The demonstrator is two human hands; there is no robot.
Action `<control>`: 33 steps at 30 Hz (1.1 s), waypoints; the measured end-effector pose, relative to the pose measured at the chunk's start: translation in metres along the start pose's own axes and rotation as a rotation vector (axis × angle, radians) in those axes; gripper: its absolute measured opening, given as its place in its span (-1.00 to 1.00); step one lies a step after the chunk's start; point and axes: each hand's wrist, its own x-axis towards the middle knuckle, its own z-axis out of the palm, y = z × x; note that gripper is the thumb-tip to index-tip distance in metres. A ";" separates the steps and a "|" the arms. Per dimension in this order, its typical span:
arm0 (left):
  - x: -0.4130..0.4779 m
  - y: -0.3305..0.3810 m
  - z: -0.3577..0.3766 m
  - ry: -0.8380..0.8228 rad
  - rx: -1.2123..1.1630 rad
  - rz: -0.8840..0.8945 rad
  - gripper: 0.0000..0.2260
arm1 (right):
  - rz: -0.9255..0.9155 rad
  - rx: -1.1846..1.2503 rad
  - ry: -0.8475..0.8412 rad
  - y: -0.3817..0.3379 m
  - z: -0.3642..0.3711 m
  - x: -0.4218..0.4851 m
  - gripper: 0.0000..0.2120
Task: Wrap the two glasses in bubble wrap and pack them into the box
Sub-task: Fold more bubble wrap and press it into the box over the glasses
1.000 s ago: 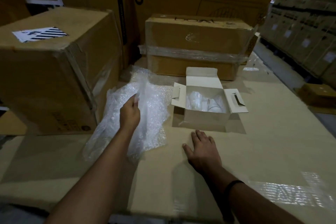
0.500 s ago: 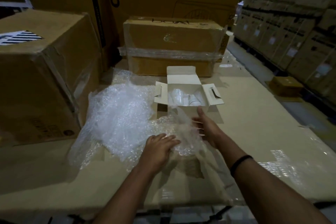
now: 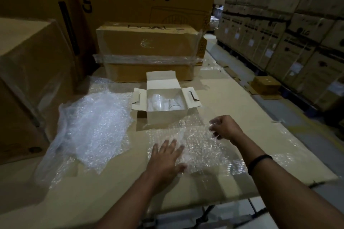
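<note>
While flat, wrap (image 3: 197, 145) beneath left grip (image 3: 165, 156).

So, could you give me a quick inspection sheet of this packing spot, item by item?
Surface: cardboard-covered table, dimly lit.
Job's things: two glasses lie in the open white box; a bubble wrap sheet is spread in front of it.
Clutter: bubble wrap pile to the left.
Hands: left hand presses flat on the sheet; right hand pinches its edge.
Cables: nothing seen.
Surroundings: brown cartons behind; stacked cartons on the right.
</note>
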 end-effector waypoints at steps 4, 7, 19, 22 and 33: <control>0.009 0.013 0.001 0.107 -0.029 -0.058 -0.43 | 0.005 -0.037 0.044 0.017 -0.005 0.004 -0.83; 0.016 0.016 0.001 0.074 -0.067 -0.130 -0.42 | -0.012 -0.055 0.047 0.024 -0.007 0.005 -0.83; -0.002 -0.029 -0.006 0.226 -0.084 -0.377 -0.62 | -0.199 -0.248 -0.139 -0.033 0.050 -0.010 -0.86; -0.007 -0.036 -0.003 0.181 -0.135 -0.328 -0.60 | -0.238 -0.308 -0.174 -0.048 0.088 -0.016 -0.89; -0.008 -0.047 0.007 0.238 -0.120 -0.316 -0.49 | -0.442 -0.422 -0.229 -0.051 0.098 -0.029 -0.71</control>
